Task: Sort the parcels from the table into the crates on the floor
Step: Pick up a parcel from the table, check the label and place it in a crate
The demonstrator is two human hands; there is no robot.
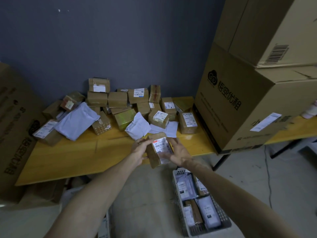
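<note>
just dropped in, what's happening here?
A person is sorting parcels. Both hands, left and right, hold a small brown box with its label facing up, above the front edge of the yellow table. A pile of boxes and white mailers is left on the table. A crate on the floor at the right already holds several parcels.
</note>
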